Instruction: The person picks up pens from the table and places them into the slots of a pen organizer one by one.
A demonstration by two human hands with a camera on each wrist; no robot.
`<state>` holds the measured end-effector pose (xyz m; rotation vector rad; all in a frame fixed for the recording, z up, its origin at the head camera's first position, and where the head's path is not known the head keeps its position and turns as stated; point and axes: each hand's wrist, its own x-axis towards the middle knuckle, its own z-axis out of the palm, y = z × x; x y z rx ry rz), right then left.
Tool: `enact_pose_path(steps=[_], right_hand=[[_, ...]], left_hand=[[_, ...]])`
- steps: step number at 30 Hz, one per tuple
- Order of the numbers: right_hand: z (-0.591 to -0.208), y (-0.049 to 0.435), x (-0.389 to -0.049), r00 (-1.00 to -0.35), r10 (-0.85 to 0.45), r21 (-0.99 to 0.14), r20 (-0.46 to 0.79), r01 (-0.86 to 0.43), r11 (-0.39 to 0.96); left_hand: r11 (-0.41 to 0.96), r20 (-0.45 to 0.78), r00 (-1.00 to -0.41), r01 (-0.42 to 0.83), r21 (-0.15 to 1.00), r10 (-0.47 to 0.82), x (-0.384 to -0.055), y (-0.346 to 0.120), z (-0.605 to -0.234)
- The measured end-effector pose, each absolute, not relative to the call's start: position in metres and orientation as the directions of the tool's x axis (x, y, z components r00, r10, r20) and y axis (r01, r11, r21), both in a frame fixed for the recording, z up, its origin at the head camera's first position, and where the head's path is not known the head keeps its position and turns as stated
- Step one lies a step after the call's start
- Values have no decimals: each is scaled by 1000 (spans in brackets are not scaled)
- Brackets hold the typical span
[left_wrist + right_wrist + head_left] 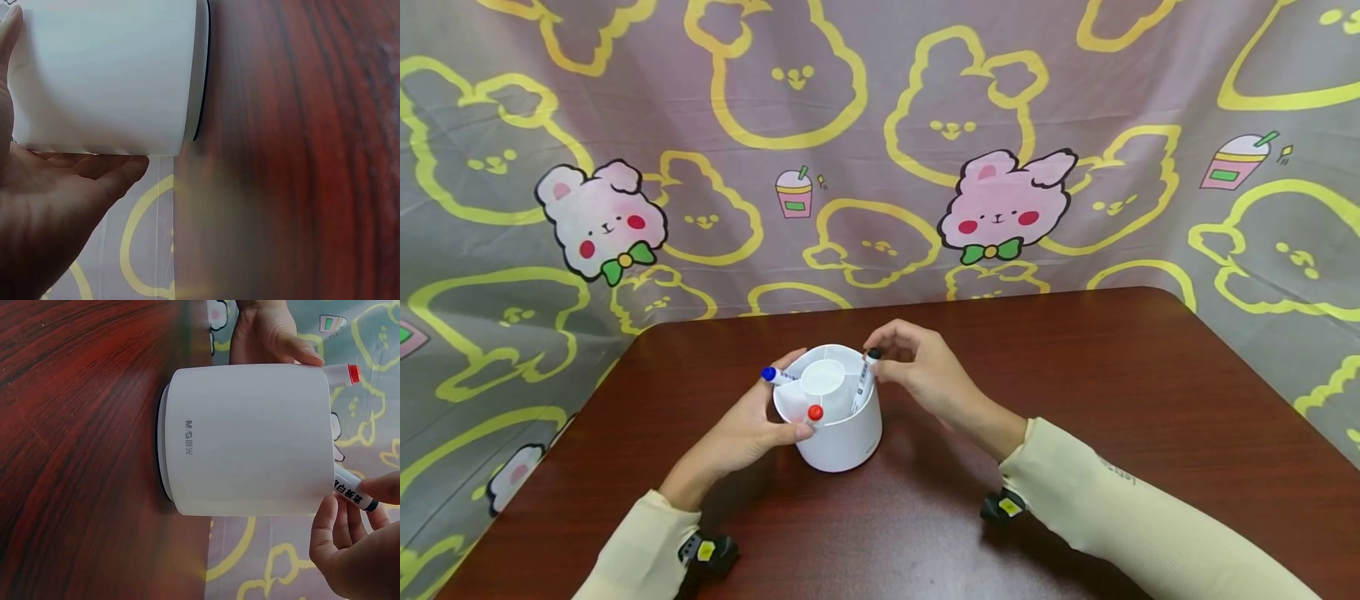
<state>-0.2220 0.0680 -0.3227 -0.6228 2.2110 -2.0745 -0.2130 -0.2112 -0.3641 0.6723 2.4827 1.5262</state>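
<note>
A white round pen holder [838,450] stands upright on the table, its top divided into compartments around a central disc. My left hand [741,433] grips it from the left, thumb at the near rim and fingers round the far side. At its right rim, my right hand [925,371] pinches the black-capped end of a whiteboard marker [347,489], whose lower part is inside a right-hand compartment. A blue-ended marker [770,374] leans out over the left rim. Near the left thumb, a red-ended marker [815,412] sticks up at the front.
The dark red-brown wooden table [1075,375] has rounded back corners. Behind it hangs a patterned curtain [880,175] with cartoon bears and drink cups. Each sleeved wrist wears a black strapped camera, such as the left wrist camera [718,552].
</note>
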Motion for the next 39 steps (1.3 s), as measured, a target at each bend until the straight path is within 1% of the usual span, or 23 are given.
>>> enact_pose_path(steps=[11,15,20,24,31,39], right_hand=[[-321,71,-222,-923,-324,-966,210,-247,77],[-320,76,-223,-924,-312,-961,221,-261,95],[-319,84,-225,-920,-310,-958,239,-276,81],[-320,91,-225,-924,-302,-955,236,-278,103],[-324,99,-225,-942,-271,-966,199,-235,109],[-332,108,-226,-973,-206,-984,107,-133,118]], left_hand=[[392,105,-892,295,871,440,-213,-212,-365],[393,111,-892,301,869,439,-214,-212,-366],[387,120,-889,309,868,442,-214,-213,-366],[391,113,-890,305,869,442,-213,-213,-365],[406,103,-894,298,864,437,-213,-215,-364],[402,108,-890,304,863,442,-213,-214,-364]])
